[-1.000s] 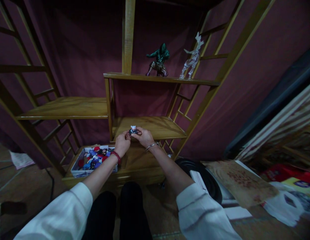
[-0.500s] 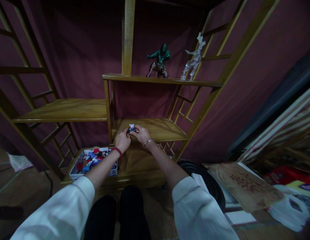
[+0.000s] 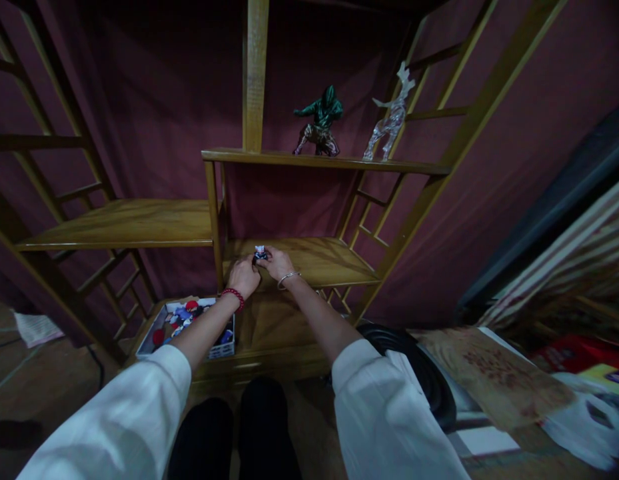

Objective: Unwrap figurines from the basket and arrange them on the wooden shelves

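White on top and dark below, a small figurine (image 3: 260, 253) sits pinched in the fingertips of both the left hand (image 3: 244, 277) and the right hand (image 3: 278, 265), each grip closed around it. From where I stand, it's at the front of the lower wooden shelf (image 3: 319, 259); I can't tell whether it touches the wood. Lower, on the left hand's side, an open box (image 3: 222, 350) holds jumbled toys (image 3: 175, 316). Above stand a green crouching statue (image 3: 325, 113) and a clear deer (image 3: 390, 123).
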The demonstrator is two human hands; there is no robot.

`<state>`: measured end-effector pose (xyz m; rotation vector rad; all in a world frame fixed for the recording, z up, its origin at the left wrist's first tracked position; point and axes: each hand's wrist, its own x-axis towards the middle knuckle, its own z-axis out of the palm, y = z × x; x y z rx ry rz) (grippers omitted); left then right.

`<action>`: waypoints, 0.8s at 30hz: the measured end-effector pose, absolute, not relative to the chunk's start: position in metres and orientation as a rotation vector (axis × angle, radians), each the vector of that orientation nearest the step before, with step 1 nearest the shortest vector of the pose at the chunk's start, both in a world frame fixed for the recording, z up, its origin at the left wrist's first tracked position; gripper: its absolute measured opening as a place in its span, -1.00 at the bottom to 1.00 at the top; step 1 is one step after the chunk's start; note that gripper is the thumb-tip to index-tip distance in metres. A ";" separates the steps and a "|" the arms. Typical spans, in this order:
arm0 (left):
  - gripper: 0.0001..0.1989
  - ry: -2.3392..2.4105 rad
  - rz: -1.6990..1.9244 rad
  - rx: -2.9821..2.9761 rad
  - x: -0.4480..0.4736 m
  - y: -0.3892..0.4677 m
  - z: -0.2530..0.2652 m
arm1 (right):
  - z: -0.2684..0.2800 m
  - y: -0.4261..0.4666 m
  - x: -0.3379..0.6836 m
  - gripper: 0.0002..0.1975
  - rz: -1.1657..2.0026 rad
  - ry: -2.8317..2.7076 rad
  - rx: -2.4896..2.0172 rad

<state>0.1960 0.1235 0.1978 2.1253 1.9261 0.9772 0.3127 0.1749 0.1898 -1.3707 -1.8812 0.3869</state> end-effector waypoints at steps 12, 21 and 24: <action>-0.54 1.925 0.946 2.174 0.194 0.137 0.192 | 0.191 0.190 0.305 -0.70 0.402 -1.888 -1.403; -0.52 1.961 0.901 2.168 0.195 0.142 0.190 | 0.188 0.197 0.299 -0.69 0.418 -1.874 -1.376; -0.52 1.967 0.887 2.171 0.195 0.144 0.190 | 0.187 0.199 0.298 -0.69 0.420 -1.868 -1.362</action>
